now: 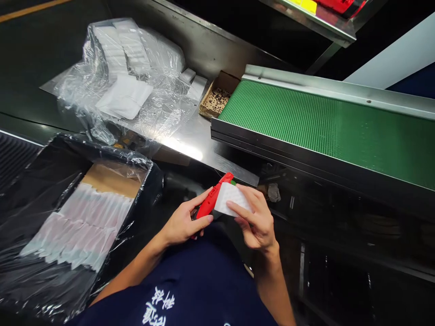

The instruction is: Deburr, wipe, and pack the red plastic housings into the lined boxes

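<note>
A long red plastic item (208, 202) with dark parts at its lower end lies in my left hand (185, 219), its thumb and fingers closed around that end. I cannot tell exactly what kind of item it is. My right hand (256, 218) pinches a white foam pouch (231, 199) against the item's upper part. The red tip shows above the pouch, and a small green bit (233, 182) peeks out beside it. Both hands are close together in front of my dark blue shirt (204, 276).
On the left stands a box lined with black plastic (149, 181), holding rows of white-wrapped items (84, 222). Beyond it, white pouches (125, 95) lie on clear plastic. A small cardboard box (217, 99) of dark bits adjoins a green conveyor belt (306, 117). A metal shelf (326, 27) overhangs upper right.
</note>
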Motion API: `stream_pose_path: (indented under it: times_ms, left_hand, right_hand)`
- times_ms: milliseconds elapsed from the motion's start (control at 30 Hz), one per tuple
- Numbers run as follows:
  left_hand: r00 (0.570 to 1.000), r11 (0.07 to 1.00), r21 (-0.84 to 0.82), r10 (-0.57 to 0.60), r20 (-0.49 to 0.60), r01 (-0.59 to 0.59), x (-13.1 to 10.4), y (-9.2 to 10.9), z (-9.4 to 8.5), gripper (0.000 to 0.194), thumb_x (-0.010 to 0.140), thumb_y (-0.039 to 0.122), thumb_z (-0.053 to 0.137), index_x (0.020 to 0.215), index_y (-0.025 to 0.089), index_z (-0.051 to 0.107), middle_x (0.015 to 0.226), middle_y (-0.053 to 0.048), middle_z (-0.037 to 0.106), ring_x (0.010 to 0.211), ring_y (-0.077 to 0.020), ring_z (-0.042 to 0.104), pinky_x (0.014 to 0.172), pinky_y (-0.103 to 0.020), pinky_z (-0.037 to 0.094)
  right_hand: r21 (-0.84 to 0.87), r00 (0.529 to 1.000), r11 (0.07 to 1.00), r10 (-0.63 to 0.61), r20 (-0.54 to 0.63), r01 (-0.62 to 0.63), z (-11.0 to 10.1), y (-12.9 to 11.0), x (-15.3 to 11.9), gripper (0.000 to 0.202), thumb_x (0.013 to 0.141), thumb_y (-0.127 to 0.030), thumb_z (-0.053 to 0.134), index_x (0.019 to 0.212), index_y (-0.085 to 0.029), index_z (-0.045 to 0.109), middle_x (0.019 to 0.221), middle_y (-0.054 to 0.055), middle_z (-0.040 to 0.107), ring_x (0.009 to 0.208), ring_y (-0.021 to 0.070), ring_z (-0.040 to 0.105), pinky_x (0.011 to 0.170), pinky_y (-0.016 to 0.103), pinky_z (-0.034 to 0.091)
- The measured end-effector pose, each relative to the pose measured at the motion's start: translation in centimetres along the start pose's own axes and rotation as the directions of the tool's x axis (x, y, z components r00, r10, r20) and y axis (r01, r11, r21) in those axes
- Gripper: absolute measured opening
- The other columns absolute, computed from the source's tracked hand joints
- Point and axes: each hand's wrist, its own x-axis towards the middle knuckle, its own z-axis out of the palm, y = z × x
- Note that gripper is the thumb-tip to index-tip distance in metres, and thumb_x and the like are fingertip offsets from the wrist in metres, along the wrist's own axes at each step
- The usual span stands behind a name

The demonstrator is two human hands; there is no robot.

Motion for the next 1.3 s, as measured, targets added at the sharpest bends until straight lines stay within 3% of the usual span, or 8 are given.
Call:
stream_pose_path:
  times_ms: [100,200,300,400,600,733,933,1300]
  left_hand:
    - [0.979,0.976,0.184,0.146,-0.144,-0.119,0.3,-0.3,0.0,0.062,0.078,0.037,0.073,0.134,0.017,0.057,0.102,-0.01,0.069,0.069,-0.0207,0.066,0.058,-0.027,0.056]
    - [0.942,0.91,0.37,0.272,-0.197,-0.186,0.7,-0.9,0.0,0.057,0.081,0.044,0.067,0.13,0.014,0.059,0.117,-0.012,0.066,0.099,-0.0283,0.065,0.087,-0.037,0.054]
    - [0.96,0.906,0.391,0.236,-0.151,-0.161,0.8,-1.5,0.1,0.057,0.086,0.047,0.056,0.133,0.014,0.054,0.098,-0.009,0.069,0.075,-0.023,0.067,0.073,-0.035,0.056]
    - [0.941,0.854,0.472,0.313,-0.128,-0.22,0.9,-1.8,0.2,0.045,0.086,0.041,0.058,0.125,0.017,0.057,0.093,-0.005,0.068,0.07,-0.0195,0.066,0.07,-0.032,0.055]
    - [0.826,0.59,0.712,0.563,-0.025,-0.38,0.9,-2.6,0.4,0.034,0.093,0.03,0.053,0.126,0.021,0.056,0.111,-0.004,0.069,0.095,-0.0185,0.067,0.084,-0.027,0.053]
    - [0.746,0.406,0.812,0.664,0.053,-0.419,0.9,-3.0,0.3,0.033,0.097,0.026,0.05,0.128,0.02,0.055,0.112,-0.005,0.07,0.091,-0.0174,0.069,0.082,-0.026,0.054]
    - [0.607,0.042,0.916,0.761,0.229,-0.399,0.7,-2.4,0.8,0.038,0.096,0.015,0.051,0.134,0.019,0.053,0.105,-0.003,0.073,0.073,-0.0172,0.065,0.068,-0.028,0.053]
    - [0.552,-0.034,0.919,0.791,0.265,-0.392,0.2,-2.7,0.2,0.043,0.093,0.009,0.054,0.135,0.019,0.053,0.105,-0.002,0.073,0.072,-0.0169,0.064,0.067,-0.028,0.051]
  right_hand:
    - [-0.001,0.987,0.997,0.081,-0.136,-0.082,-0.4,0.6,-0.9,0.046,0.087,-0.015,0.053,0.13,-0.03,0.061,0.144,0.01,0.051,0.123,0.033,0.052,0.096,0.059,0.046]
    - [0.16,0.911,0.971,0.222,-0.348,-0.175,-0.5,1.1,-2.0,0.044,0.092,-0.02,0.049,0.133,-0.031,0.058,0.142,0.009,0.053,0.128,0.0342,0.05,0.101,0.062,0.043]
    - [0.186,0.871,0.945,0.321,-0.373,-0.269,-0.6,1.2,-2.6,0.043,0.092,-0.02,0.051,0.133,-0.031,0.058,0.143,0.009,0.053,0.131,0.0333,0.049,0.103,0.061,0.042]
    - [-0.01,0.885,0.943,0.309,-0.349,-0.333,-0.9,0.8,-2.3,0.043,0.09,-0.019,0.057,0.131,-0.031,0.06,0.142,0.01,0.052,0.127,0.0321,0.052,0.101,0.057,0.045]
    - [-0.32,0.948,0.908,0.193,-0.254,-0.271,-1.3,-0.9,-1.1,0.036,0.086,-0.017,0.064,0.119,-0.029,0.068,0.139,0.01,0.053,0.12,0.0309,0.054,0.096,0.053,0.049]
    - [-0.365,0.961,0.895,0.201,-0.188,-0.258,-0.4,-1.9,-0.7,0.032,0.086,-0.017,0.064,0.116,-0.027,0.07,0.139,0.012,0.053,0.119,0.0295,0.052,0.096,0.05,0.05]
    - [-0.438,0.94,0.836,0.253,-0.228,-0.331,1.7,-3.0,-0.1,0.028,0.089,-0.018,0.062,0.115,-0.024,0.071,0.137,0.014,0.053,0.116,0.0291,0.051,0.094,0.048,0.05]
    - [-0.47,0.937,0.811,0.277,-0.215,-0.347,1.9,-3.1,0.0,0.027,0.09,-0.021,0.059,0.115,-0.025,0.071,0.136,0.014,0.054,0.115,0.0293,0.051,0.093,0.048,0.051]
